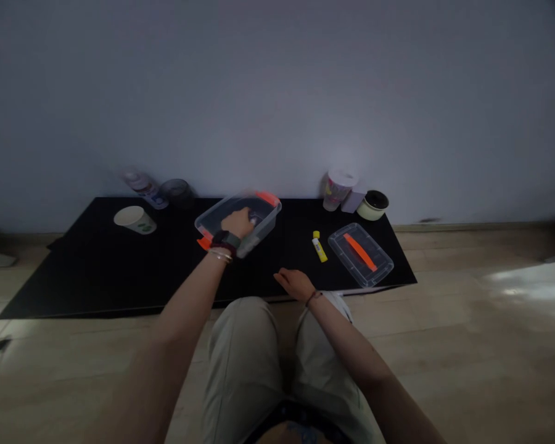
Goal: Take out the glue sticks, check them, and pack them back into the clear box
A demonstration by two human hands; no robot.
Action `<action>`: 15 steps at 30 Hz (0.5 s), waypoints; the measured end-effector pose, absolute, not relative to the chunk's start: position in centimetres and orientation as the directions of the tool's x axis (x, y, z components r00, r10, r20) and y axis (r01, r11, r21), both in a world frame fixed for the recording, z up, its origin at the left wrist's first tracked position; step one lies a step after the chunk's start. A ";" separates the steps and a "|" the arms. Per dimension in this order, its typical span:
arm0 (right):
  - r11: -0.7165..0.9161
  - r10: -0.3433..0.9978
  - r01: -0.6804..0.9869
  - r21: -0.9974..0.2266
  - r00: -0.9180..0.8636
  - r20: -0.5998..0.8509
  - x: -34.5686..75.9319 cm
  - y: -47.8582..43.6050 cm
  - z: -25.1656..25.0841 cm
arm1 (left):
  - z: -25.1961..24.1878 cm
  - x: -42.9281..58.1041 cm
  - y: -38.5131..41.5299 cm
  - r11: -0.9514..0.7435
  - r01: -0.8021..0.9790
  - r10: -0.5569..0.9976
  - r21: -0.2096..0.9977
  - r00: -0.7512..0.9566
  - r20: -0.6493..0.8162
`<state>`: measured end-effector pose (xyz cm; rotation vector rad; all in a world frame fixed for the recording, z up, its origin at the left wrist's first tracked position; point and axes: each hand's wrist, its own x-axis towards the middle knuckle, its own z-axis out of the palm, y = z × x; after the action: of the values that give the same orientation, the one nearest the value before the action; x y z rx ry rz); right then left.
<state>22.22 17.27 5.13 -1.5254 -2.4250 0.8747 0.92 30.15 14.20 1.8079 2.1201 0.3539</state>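
Note:
My left hand [238,223] reaches down into a clear plastic storage box [264,232] with orange latches. Its fingers are closed around something small and shiny that I cannot make out. My right hand [296,284] hovers by the table's front edge, right of the box, loosely curved with nothing visible in it. Nearest to it is a yellow glue stick [319,246], lying on the black tabletop. Farther right lies the box's clear lid [340,245], with its orange handle [359,251] facing up.
On the left of the black table [87,271] are a paper cup [132,219], a spray can [144,189] and a dark round container [178,192]. At the back right stand a plastic cup [337,190], a small pale box [353,201] and a cream pot [371,211]. A wall rises behind.

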 end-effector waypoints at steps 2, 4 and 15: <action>0.307 0.865 0.791 -0.529 -0.464 -0.191 22.2 17.3 5.2 | 14.9 3.8 28.2 0.019 0.831 0.991 0.556 -0.090 0.101; 0.308 0.866 0.801 -0.513 -0.459 -0.197 22.2 17.3 5.3 | 14.6 7.0 25.9 -0.118 0.696 0.971 0.709 -0.069 0.229; 0.301 0.847 0.862 -0.408 -0.438 -0.300 22.3 17.4 5.2 | 5.4 11.0 20.5 0.007 0.337 0.999 0.942 -0.036 0.005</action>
<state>22.31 17.39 5.24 -1.6793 -2.5560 0.8316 11.03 20.50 5.44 1.4397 1.4871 1.0531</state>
